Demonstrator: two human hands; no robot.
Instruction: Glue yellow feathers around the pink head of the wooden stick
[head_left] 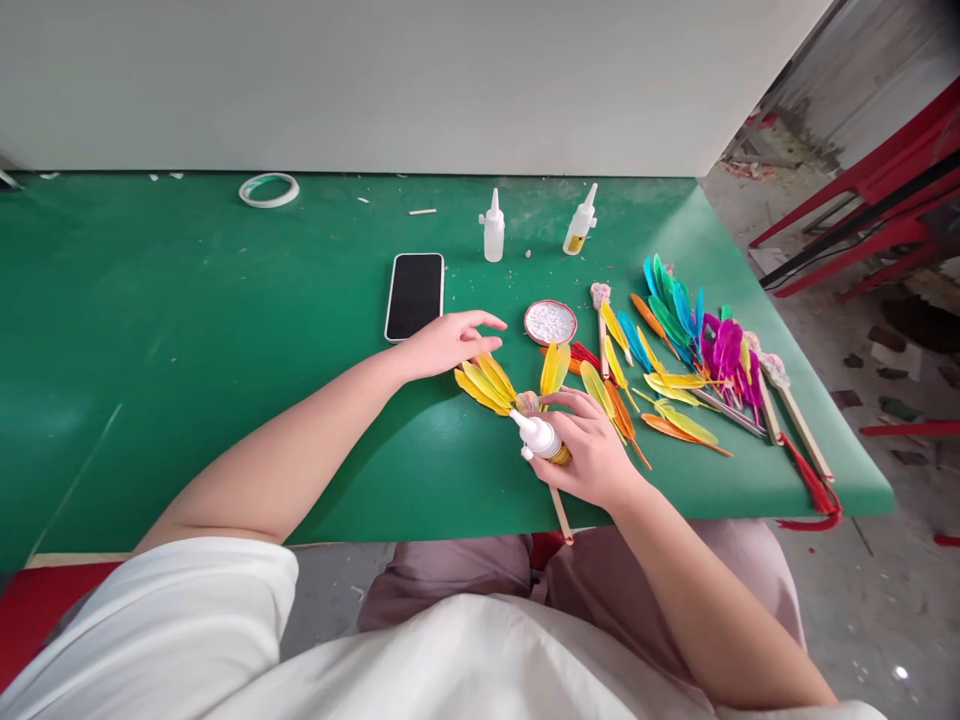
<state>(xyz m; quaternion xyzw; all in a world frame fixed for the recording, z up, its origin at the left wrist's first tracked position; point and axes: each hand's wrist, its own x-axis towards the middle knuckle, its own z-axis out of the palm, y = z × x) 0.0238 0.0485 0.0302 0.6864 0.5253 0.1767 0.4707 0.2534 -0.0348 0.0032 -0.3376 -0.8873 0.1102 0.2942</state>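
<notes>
My right hand (589,445) is closed around a small white glue bottle (546,440), tilted so its nozzle points up and left. The nozzle tip is at a feather fan (491,385) lying on the table, with yellow feathers on both sides of a pale pinkish middle. The fan's wooden stick (560,512) runs down to the table's front edge. Just above the left-side feathers is my left hand (450,342), fingers stretched out and apart with nothing held. Whether its fingertips touch the feathers I cannot tell.
A phone (416,296), a shallow dish of white bits (550,322), two more glue bottles (493,232) and a tape roll (268,190) lie on the green table (187,400). Loose coloured feathers (667,385) and several wooden sticks (795,425) are spread at the right. A pale panel (360,85) stands behind.
</notes>
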